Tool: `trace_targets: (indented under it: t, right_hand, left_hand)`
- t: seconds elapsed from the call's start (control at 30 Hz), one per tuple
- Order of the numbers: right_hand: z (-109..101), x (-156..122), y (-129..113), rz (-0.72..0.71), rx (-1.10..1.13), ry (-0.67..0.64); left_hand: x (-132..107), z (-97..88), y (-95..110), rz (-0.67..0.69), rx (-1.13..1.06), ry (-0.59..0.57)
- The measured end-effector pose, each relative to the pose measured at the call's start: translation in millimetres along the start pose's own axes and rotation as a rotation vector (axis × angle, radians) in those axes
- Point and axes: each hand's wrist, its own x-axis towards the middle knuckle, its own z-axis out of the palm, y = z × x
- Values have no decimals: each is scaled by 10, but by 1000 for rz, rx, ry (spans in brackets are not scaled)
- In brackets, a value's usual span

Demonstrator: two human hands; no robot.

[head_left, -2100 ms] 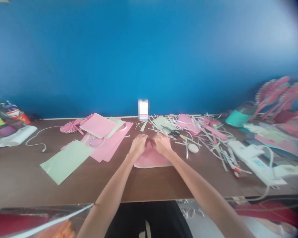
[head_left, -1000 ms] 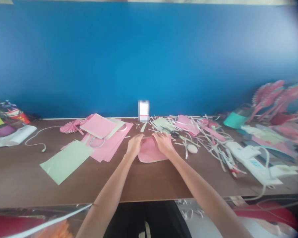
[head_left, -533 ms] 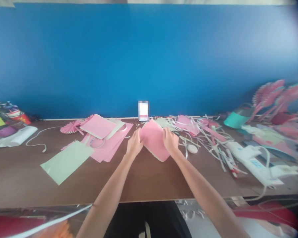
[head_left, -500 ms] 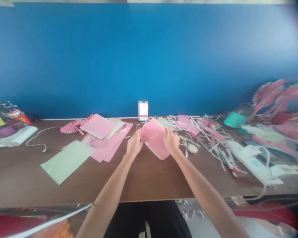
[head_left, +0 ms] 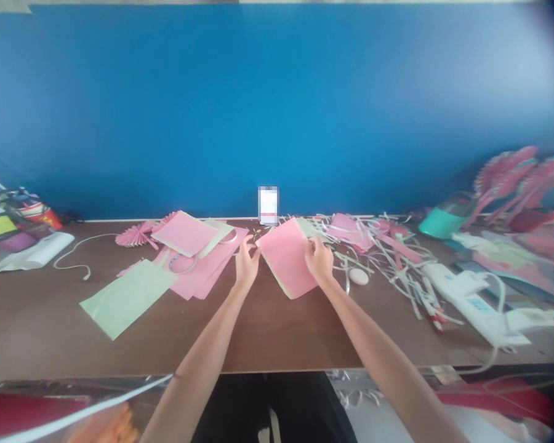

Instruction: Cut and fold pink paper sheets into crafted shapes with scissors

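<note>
Pink sheet (head_left: 286,261) sits between the two hands above the middle of the brown table (head_left: 268,332), turned like a diamond, its lowest corner close to the tabletop. The left hand (head_left: 245,266) pinches its left corner with fingers closed narrow, and the right hand (head_left: 319,261) grips its right edge the same way. A pile of pink paper (head_left: 203,274) lies just left, loose paper strips (head_left: 388,252) to the right.

A brown wooden table (head_left: 268,335) carries a pale green sheet (head_left: 127,297) near left, pink sheets (head_left: 203,271) beyond it, and scattered paper strips (head_left: 390,251) and a white glue gun (head_left: 471,301) to the right.
</note>
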Motion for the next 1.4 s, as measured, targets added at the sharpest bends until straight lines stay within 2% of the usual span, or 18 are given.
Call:
trace_targets:
  t: [0.1,0.17,0.23,0.33,0.43,0.57,0.77,0.93,1.07,1.13,1.27,1.33,1.4]
  right_hand:
    - [-55,-18,-63,-15,-95,51]
    - [-107,-37,-141,-126,-135,106]
    - [-149,-67,-237,-230,-134,103]
    - [-168,-139,-383,-446,-48,-45]
    - [-151,-211,-480,-576,34,-169]
    - [-129,-237,-493,-575,90,-198]
    - [-61,-185,-423,-578,192,-225]
    - [-21,-163,-403,-547,269,-243]
    - [-43,-146,-365,-474,228,-154]
    - [-47,-114,-303,-362,196,-68]
    - [-34,-7,-89,-10,114,109]
    - [-22,48,29,69,124,181]
    - [-2,87,123,86,154,227]
  left_hand:
    - [6,13,-7,-65,-117,-3]
    - [12,20,-2,-98,-160,-18]
    - [15,25,21,-119,-179,-49]
    - [2,34,102,-97,-187,-136]
    - [-37,44,205,-15,-194,-253]
    - [-91,46,272,84,-162,-351]
    - [-118,27,262,171,-99,-367]
    - [-131,39,279,159,-77,-379]
    - [-97,77,194,113,-59,-323]
    - [-57,82,113,75,-56,-268]
    - [22,51,-38,-15,-95,-111]
    - [44,30,-79,-42,-129,-68]
    - [53,16,-93,-67,-155,-57]
